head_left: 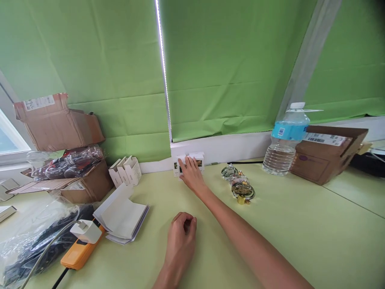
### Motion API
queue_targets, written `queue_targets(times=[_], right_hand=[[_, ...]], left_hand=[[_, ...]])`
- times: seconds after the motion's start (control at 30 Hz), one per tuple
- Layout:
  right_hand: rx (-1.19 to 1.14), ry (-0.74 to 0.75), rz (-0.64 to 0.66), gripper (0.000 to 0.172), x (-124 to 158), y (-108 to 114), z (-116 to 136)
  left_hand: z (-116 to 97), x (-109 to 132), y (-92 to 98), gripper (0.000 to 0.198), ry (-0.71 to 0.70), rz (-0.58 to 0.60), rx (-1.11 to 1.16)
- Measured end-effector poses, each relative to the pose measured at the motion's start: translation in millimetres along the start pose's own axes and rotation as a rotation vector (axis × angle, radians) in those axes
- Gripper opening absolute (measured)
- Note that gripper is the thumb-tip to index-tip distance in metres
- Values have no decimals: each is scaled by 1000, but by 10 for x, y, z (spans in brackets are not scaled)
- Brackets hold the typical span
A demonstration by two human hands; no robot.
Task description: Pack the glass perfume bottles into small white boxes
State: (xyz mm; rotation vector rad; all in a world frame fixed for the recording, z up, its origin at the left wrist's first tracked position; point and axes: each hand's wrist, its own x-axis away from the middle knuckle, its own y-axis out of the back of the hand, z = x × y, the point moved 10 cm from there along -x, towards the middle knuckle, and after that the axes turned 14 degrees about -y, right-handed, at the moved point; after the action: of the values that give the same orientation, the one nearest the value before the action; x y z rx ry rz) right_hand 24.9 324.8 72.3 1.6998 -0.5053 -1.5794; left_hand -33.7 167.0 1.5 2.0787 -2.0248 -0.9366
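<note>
My right hand [192,172] reaches forward to the wall with its fingers spread on small white boxes [199,157] that carry dark printed pictures. The palm and fingers hide much of the boxes, and I see no grip around them. Closer to me, my left hand [182,237] rests on the table, curled into a loose fist. Nothing shows in the hollow between its thumb and fingers. To the right of my right hand lie several shiny glass-like ornaments [239,180] in a row, clear and gold-coloured.
At the left are stacked cardboard boxes [60,126], small white cartons [132,170], folded white papers [124,216] and an orange power strip [81,253] with a white charger [86,230]. A water bottle [282,150] and an open brown box [313,160] stand at the right.
</note>
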Motion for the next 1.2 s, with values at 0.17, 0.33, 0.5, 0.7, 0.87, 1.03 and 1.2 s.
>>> queue_targets(times=[0.17,0.33,0.5,0.7,0.87,1.03,1.2], right_hand=[[-13,28,2,67,4,11,70],[-14,20,-3,66,-14,-21,166],[-14,34,9,67,-21,-68,239],[-18,44,16,69,-42,-87,356],[-28,21,14,68,-32,-87,359],[-44,7,-1,67,-8,-42,335],[-49,-9,-9,69,-1,-33,352]], left_hand=[[-23,5,0,25,-6,-1,9],[-21,-5,-1,25,-17,0,11],[-20,-13,-7,25,-38,-5,7],[-11,-8,-23,26,-56,-6,-1],[1,-10,-24,26,-62,-2,-9],[9,-10,-14,24,-62,-11,-12],[-2,1,-19,24,-76,-13,11]])
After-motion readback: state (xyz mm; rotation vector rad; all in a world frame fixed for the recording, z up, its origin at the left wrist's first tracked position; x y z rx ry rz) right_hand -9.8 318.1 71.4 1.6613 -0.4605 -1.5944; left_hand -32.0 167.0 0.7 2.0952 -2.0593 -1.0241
